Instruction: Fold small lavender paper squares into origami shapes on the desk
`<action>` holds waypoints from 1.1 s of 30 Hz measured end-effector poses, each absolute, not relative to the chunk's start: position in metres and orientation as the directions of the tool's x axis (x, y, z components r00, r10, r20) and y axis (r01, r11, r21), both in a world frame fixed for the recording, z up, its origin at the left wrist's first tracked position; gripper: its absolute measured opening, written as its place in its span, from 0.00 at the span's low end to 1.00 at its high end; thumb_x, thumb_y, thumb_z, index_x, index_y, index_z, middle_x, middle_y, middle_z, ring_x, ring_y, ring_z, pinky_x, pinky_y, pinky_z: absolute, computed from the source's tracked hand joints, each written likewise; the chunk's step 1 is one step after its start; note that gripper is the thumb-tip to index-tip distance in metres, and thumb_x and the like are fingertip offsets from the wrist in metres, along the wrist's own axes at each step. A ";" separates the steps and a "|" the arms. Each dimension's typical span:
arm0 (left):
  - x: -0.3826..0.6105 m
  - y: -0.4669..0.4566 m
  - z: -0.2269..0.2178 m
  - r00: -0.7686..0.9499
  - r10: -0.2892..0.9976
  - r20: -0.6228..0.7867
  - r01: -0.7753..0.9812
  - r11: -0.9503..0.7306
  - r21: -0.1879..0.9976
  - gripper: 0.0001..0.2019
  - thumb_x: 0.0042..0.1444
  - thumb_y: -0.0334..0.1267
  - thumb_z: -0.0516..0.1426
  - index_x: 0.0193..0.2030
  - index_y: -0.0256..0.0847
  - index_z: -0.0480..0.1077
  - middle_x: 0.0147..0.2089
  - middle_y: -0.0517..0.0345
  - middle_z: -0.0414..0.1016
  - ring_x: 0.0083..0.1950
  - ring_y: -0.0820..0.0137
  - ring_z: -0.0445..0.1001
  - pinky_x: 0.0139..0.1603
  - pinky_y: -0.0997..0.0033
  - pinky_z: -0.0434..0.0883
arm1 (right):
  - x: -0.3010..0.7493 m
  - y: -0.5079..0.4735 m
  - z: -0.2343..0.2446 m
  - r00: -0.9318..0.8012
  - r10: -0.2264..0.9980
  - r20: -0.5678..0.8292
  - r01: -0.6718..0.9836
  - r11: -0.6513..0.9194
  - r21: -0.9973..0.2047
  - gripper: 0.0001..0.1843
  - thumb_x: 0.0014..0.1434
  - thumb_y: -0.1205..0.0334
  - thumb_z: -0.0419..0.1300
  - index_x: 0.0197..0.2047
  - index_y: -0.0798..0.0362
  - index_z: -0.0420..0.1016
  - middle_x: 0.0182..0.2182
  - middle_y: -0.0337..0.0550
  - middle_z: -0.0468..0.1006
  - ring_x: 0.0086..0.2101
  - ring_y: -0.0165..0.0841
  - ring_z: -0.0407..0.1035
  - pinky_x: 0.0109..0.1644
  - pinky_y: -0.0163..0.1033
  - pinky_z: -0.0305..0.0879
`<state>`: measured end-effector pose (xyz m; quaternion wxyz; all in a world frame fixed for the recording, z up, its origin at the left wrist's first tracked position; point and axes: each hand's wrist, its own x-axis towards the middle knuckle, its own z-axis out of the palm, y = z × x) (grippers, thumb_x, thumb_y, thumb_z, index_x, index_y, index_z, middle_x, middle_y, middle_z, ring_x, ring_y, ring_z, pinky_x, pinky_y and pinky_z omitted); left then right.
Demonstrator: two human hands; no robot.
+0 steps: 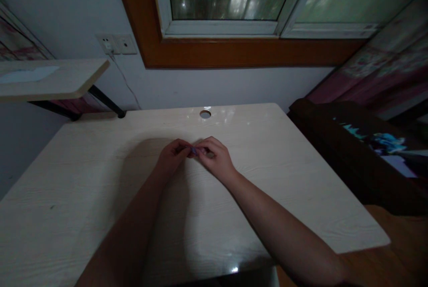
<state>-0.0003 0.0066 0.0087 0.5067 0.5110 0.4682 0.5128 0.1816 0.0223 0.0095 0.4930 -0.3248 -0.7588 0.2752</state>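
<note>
My left hand (171,157) and my right hand (216,155) meet over the middle of the pale wood-grain desk (267,153). Between their fingertips is a tiny purple object (193,149), too small and too covered to name. Thumb and fingers of both hands are pinched together on it, one hand on each side. Most of the object is hidden by the fingers.
A round cable hole (205,114) lies near the desk's back edge. At the left a raised shelf (90,73) stands on black legs. A cord (125,79) hangs from the wall socket (109,44). Dark furniture (321,153) holding blue items stands beyond the right edge.
</note>
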 end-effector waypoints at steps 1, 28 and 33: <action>0.000 0.007 0.008 0.031 0.998 0.055 -0.036 -0.054 0.998 0.10 0.51 0.41 0.63 0.36 0.38 0.73 0.31 0.58 0.79 0.33 0.69 0.77 0.40 0.68 0.75 | 0.181 0.022 0.010 -0.300 0.771 0.561 0.209 0.627 -0.750 0.06 0.62 0.63 0.61 0.42 0.49 0.78 0.34 0.43 0.76 0.35 0.32 0.70 0.38 0.37 0.68; 0.000 0.004 0.010 0.051 0.997 0.059 -0.138 -0.051 0.989 0.10 0.52 0.40 0.62 0.37 0.37 0.72 0.33 0.55 0.80 0.35 0.66 0.80 0.43 0.63 0.77 | 0.179 0.028 0.004 -0.256 0.888 0.383 0.040 0.406 -0.913 0.04 0.58 0.62 0.64 0.38 0.49 0.80 0.33 0.40 0.72 0.31 0.29 0.67 0.34 0.35 0.65; 0.000 0.004 0.008 0.065 0.996 0.064 -0.120 -0.056 0.991 0.11 0.53 0.42 0.63 0.38 0.38 0.72 0.33 0.55 0.80 0.35 0.66 0.80 0.43 0.63 0.77 | 0.179 0.027 0.005 -0.257 0.886 0.387 0.028 0.407 -0.913 0.04 0.58 0.63 0.63 0.37 0.49 0.80 0.32 0.40 0.72 0.31 0.29 0.67 0.34 0.35 0.65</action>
